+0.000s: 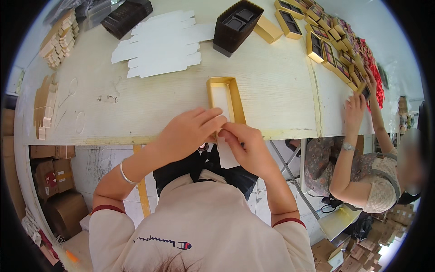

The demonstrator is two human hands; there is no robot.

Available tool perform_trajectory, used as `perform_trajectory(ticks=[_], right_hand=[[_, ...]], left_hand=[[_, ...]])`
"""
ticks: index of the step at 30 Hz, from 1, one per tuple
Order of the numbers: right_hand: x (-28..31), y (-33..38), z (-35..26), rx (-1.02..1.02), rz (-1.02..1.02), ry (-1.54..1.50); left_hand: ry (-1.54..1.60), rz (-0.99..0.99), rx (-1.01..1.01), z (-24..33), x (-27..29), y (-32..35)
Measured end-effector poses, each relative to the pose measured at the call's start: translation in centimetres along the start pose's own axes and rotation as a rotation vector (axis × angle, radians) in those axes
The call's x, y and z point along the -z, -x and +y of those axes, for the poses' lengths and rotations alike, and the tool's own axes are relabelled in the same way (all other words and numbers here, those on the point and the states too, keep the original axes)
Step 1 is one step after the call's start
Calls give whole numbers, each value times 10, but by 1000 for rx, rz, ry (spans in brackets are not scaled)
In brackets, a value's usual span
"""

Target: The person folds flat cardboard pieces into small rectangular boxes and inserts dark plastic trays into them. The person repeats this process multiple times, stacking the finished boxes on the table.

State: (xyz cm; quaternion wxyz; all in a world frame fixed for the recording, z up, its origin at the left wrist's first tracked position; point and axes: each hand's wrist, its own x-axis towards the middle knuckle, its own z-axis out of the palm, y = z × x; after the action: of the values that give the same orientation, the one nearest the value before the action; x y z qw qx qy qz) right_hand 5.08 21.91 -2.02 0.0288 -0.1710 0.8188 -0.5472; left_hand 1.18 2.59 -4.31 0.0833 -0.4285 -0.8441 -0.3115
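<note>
At the near edge of the desk (pixel 272 90), the left hand (pixel 188 131) and right hand (pixel 247 145) meet, fingertips pinching a white paper piece (pixel 225 154) that hangs past the edge. Both wrists bend inward, fingers curled. Just beyond lies the gold box tray (pixel 225 97), open side up, its long axis running away from the person, near end under the fingers.

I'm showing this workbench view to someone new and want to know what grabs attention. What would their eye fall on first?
First, the left hand and right hand meeting at the table's near edge over the end of a long gold tray with a white lining. Next, the stack of dark plastic inserts at the far side beside white flat card blanks. To the right, a co-worker's hands reach a row of gold boxes.
</note>
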Motion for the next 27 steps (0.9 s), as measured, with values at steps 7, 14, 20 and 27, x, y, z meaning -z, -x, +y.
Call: perform_trajectory(ticks=[7, 14, 20, 27], right_hand=[[49, 2, 20, 166, -231, 281], [36, -17, 29, 248, -292, 297], [23, -13, 29, 266, -183, 364], [33, 12, 18, 314, -201, 513]], left_hand=[[140, -149, 0, -16, 9, 3], [184, -79, 115, -1, -4, -3], [199, 105, 261, 20, -27, -3], [320, 92, 318, 19, -25, -1]])
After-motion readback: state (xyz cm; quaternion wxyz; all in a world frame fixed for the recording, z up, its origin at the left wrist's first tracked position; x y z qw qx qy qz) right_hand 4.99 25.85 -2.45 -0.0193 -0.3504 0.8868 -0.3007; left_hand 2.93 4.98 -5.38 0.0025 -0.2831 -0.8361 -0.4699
